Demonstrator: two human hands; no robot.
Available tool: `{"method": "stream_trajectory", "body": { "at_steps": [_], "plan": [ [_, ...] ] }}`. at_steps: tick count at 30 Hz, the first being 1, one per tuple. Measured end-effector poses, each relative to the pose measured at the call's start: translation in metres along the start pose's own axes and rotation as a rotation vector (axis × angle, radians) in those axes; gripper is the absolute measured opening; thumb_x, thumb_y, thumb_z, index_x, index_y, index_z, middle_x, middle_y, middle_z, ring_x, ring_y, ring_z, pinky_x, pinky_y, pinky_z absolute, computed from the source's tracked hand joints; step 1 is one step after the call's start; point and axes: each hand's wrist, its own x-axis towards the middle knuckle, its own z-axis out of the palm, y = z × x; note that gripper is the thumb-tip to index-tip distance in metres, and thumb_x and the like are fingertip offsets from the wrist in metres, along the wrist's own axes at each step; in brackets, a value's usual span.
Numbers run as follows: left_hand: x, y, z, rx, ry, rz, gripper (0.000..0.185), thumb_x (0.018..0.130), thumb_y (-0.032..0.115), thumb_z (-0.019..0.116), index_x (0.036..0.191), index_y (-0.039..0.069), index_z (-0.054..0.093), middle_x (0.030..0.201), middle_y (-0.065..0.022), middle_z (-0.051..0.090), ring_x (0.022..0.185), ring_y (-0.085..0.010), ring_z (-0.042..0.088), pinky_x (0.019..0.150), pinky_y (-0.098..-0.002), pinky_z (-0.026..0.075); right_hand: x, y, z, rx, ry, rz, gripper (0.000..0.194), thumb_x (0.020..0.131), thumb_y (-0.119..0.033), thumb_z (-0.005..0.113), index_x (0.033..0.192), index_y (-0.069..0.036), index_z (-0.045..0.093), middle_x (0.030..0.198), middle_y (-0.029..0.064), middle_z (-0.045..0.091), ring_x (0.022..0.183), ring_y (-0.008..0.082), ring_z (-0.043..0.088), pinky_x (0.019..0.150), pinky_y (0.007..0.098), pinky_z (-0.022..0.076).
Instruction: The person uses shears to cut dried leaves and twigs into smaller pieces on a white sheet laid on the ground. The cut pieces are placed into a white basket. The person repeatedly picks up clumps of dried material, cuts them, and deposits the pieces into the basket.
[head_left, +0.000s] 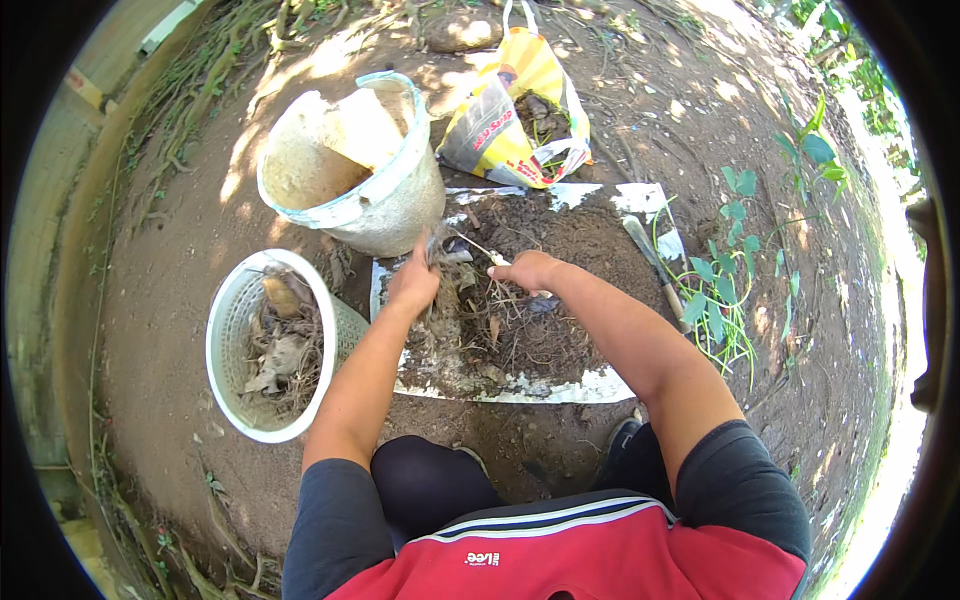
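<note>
My left hand (415, 283) grips a tuft of dry, fibrous plant matter (444, 289) at the left side of a heap of dark soil (555, 232). Motion blurs the tuft's edges. In my right hand (527, 271) is a thin metal tool with a pale handle (499, 259); its narrow end points up and left towards my left hand. I cannot tell the tool's exact kind. Roots and dry leaves (495, 326) lie in the soil below both hands. A worn white sheet (592, 388) is spread under the heap.
A broken-rimmed white bucket (397, 210) stands beyond my left hand. Nearer is a white perforated basket (217, 360) with dry debris. A yellow plastic bag (487, 139) holds soil and greenery. Right of the heap lie a wooden-handled flat-bladed tool (673, 304) and leafy green vines (724, 289).
</note>
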Motion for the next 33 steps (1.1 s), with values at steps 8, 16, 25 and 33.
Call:
{"method": "stream_trajectory", "body": {
  "at_steps": [8, 16, 25, 33],
  "plan": [
    [0.056, -0.011, -0.026, -0.004, 0.114, -0.137, 0.066, 0.090, 0.027, 0.052, 0.146, 0.040, 0.018, 0.116, -0.0201, 0.062, 0.108, -0.0343, 0.060, 0.093, -0.0441, 0.044, -0.035, 0.065, -0.020, -0.157, 0.227, -0.051, 0.083, 0.081, -0.070, 0.048, 0.106, 0.007, 0.064, 0.105, 0.0263, 0.064, 0.102, 0.0364, 0.061, 0.091, 0.0413, 0.0441],
    [0.056, -0.032, -0.004, -0.429, -0.195, 0.022, 0.072, 0.084, 0.031, 0.067, 0.139, -0.001, 0.034, 0.134, -0.0242, 0.048, 0.123, -0.0358, 0.048, 0.102, -0.0404, 0.036, -0.064, 0.088, -0.023, 0.158, 0.048, -0.042, 0.089, 0.079, -0.075, 0.046, 0.115, 0.005, 0.058, 0.091, 0.0203, 0.064, 0.086, 0.0272, 0.063, 0.082, 0.0377, 0.0474],
    [-0.007, 0.008, -0.033, -0.433, -0.294, -0.208, 0.073, 0.084, 0.043, 0.067, 0.137, 0.001, 0.040, 0.138, -0.0196, 0.044, 0.128, -0.0297, 0.042, 0.106, -0.0423, 0.032, -0.069, 0.057, -0.002, 0.409, 0.010, -0.290, 0.069, 0.083, -0.071, 0.050, 0.097, -0.004, 0.061, 0.074, 0.0037, 0.058, 0.071, 0.0131, 0.055, 0.068, 0.0299, 0.0459],
    [-0.017, 0.005, -0.015, -0.274, -0.400, 0.028, 0.080, 0.084, 0.044, 0.066, 0.139, -0.005, 0.036, 0.138, -0.0249, 0.044, 0.130, -0.0325, 0.041, 0.106, -0.0395, 0.032, -0.079, 0.057, 0.006, 0.377, -0.016, -0.282, 0.082, 0.080, -0.073, 0.050, 0.117, 0.001, 0.059, 0.085, 0.0103, 0.061, 0.073, 0.0173, 0.058, 0.073, 0.0332, 0.0487]
  ]
}}
